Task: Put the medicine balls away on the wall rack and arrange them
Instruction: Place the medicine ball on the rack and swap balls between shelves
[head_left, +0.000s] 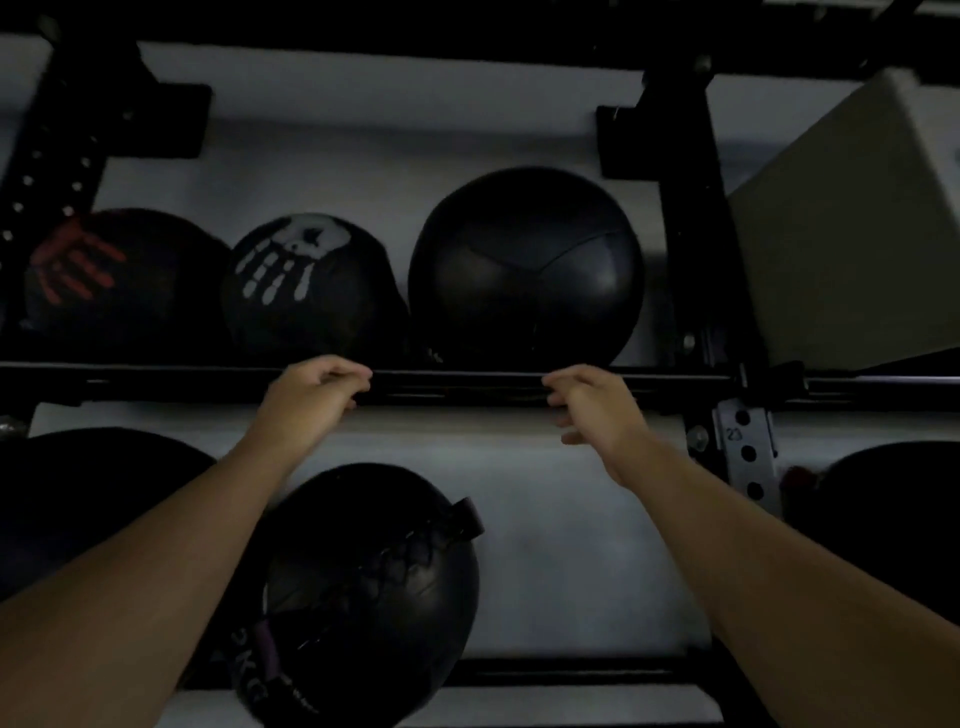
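A plain black medicine ball (525, 265) with curved seams sits on the upper shelf rail (156, 382) of the wall rack, rightmost of three, next to the white-handprint ball (311, 283). Just below it, the left hand (317, 392) and right hand (592, 410) hover empty, fingers loosely curled, grasping nothing

Three medicine balls (524, 265) sit side by side on the upper rail (467, 382); below it another ball (374, 587) rests on the lower rail (571, 670), a box (852, 234) upper right
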